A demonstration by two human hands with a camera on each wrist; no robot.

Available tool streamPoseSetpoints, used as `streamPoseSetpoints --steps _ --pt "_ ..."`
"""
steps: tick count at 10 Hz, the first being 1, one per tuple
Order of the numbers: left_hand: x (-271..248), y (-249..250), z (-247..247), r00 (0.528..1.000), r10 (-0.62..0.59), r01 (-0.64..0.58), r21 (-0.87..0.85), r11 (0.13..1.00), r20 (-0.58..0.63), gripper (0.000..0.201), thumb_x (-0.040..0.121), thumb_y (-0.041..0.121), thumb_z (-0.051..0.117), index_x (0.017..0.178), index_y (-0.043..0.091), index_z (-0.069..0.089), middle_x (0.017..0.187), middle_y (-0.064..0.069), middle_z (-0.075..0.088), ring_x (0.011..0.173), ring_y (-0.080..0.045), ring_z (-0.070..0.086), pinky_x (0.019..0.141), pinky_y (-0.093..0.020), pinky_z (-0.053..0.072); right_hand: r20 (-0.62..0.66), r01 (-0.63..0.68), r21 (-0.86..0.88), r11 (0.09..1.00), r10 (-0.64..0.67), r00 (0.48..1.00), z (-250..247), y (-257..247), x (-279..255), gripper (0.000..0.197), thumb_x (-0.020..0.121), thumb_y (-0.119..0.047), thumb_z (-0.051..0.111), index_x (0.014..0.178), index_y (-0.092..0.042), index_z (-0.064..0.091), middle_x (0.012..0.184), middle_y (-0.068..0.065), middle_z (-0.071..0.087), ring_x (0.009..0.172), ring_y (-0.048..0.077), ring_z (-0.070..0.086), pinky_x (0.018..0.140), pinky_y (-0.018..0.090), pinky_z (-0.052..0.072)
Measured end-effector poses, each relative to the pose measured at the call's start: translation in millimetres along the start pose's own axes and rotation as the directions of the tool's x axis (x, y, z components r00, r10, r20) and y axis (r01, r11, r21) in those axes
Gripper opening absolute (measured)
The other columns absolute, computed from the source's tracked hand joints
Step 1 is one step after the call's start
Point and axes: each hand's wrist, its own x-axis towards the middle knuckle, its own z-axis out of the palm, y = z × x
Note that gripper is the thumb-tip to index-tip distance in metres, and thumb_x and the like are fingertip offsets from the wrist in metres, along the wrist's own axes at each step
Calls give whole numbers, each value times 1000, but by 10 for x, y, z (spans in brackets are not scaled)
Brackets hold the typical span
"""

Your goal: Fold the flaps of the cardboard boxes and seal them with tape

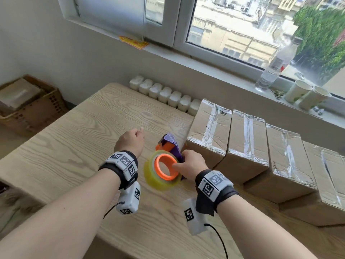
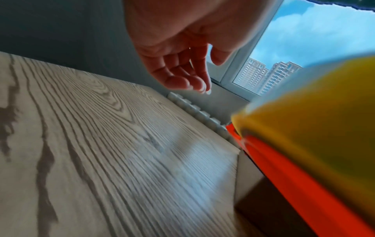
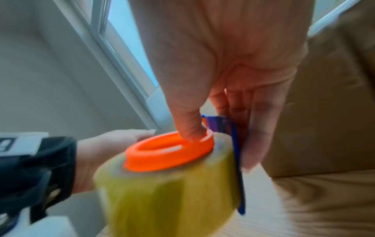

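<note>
Yellowish tape roll (image 1: 162, 171) gripped in my right hand (image 1: 190, 164), thumb hooked inside its orange core; taped cardboard boxes (image 1: 209, 128) just right of it. Left hand (image 1: 130, 141) loose, empty, farther off.

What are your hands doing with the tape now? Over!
Right hand grips tape roll, thumb in its orange core. Left hand free, fingers loosely curled, over table. Four boxes in view, all taped. Nothing in the way.

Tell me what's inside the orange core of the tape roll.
The right hand's thumb hooks inside the tape roll's orange core; the rest looks hollow. The thumb tip is hidden.
</note>
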Motion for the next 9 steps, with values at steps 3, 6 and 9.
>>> streamPoseSetpoints --steps 3,6,9 --pt "736 -58 -77 991 29 -31 19 999 132 25 95 26 47 110 14 63 116 -8 64 108 -28 56 89 -31 42 -123 -157 141 977 175 977 223 -681 993 40 87 -33 60 110 -7 41 91 8 66 77 26 70 79 40 57" --pt "956 -261 303 848 87 -74 -46 996 523 44 93 18 52 137 14 48 140 -6 50 129 -21 45 108 -35 35 -166 -300 210 931 336 927 568 -487 1534 54 84 -16 57 130 -9 28 118 19 57 99 38 63 85 47 54" --pt "965 134 154 870 144 -156 -15 988 472 54 98 21 45 148 13 28 153 -5 32 140 -21 32 113 -33 27 -142 -89 103 991 103 985 -20 -662 1149 37 88 -18 51 124 -14 44 117 9 60 104 31 61 84 30 48"
